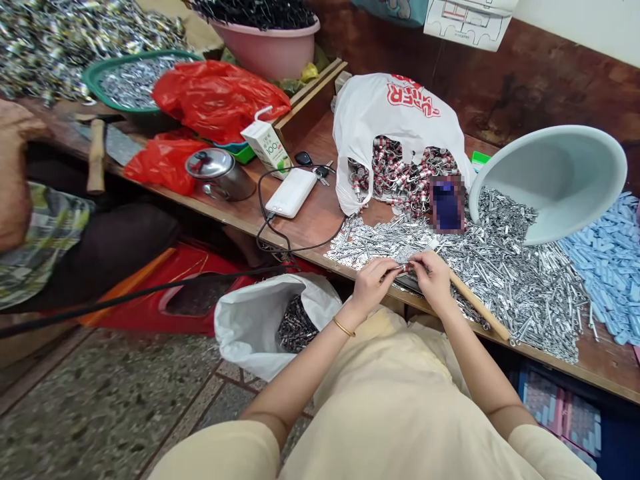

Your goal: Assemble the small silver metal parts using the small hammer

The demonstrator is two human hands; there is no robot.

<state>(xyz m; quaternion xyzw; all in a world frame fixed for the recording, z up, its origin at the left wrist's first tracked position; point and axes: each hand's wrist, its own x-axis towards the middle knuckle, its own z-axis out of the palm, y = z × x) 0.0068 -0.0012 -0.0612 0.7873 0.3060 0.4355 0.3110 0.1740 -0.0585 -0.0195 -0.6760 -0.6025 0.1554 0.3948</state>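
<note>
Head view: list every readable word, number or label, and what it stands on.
"PER": white plastic bag with red lettering; its other letters are creased or too unclear to read.
"100": white-and-green drink carton; its smaller print is too small to read.
White line-drawn paper sheet, top edge: print too small.
White rectangular power bank: faint marks, unreadable.

"100" on drink carton (268,145)

Ahead and left of the fingers (384,265) lie a white power bank (291,193) and keys (321,172); farther left stand a drink carton (267,143) and lidded metal mug (225,179), near a red plastic bag (215,93).
</note>
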